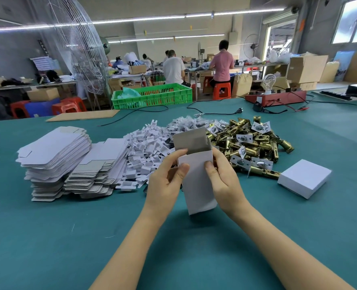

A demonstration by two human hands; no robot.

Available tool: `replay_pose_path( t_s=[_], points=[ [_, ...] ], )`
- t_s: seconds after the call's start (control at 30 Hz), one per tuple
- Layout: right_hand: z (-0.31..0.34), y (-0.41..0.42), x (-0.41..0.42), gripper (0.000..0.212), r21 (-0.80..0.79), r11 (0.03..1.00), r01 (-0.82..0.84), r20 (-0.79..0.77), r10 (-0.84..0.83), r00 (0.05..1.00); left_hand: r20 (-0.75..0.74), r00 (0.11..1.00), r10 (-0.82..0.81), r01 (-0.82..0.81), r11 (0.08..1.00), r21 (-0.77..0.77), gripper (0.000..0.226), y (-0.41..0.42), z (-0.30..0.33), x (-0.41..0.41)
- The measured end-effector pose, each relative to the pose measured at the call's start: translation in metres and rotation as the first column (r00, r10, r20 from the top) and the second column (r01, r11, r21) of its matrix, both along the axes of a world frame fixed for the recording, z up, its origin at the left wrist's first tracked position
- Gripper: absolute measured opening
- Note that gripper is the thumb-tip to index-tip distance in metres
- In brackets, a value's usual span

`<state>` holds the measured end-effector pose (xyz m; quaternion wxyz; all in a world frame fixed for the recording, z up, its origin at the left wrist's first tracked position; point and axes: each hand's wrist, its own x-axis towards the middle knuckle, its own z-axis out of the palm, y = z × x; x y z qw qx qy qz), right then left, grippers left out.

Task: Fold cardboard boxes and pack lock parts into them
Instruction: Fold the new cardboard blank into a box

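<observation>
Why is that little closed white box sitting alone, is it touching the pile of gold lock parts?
Apart. In the head view, green table shows between the closed white box and the nearest brass latch of the lock parts pile.

white box [198,181] upright, top flap open | brass lock parts [255,143] heaped behind

Teal tabletop [47,237]; big wire fan [83,49] at 11 o'clock, ceiling tube lights [186,16], bright window [353,19] at 1 o'clock, probably frosted.

white box [198,185], teal table [47,237], brass lock parts [257,143]
</observation>
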<state>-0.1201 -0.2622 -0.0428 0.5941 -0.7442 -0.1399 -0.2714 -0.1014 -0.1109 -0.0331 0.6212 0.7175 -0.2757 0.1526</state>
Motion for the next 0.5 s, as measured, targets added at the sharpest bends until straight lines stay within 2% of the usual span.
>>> replay_pose_path(
  t_s=[0.27, 0.5],
  points=[
    [0.001, -0.002, -0.003, 0.032, 0.052, 0.998, -0.021, 0.048, 0.018, 0.999, 0.003, 1.000, 0.020, -0.020, 0.999, 0.034, 0.024, -0.002, 0.005, -0.004],
    [0.010, -0.008, -0.003, 0.005, 0.025, 0.998, 0.064, 0.106, -0.067, 0.992, 0.022, 1.000, -0.004, 0.003, 0.999, 0.046, 0.024, -0.007, -0.003, -0.001]
  ],
)
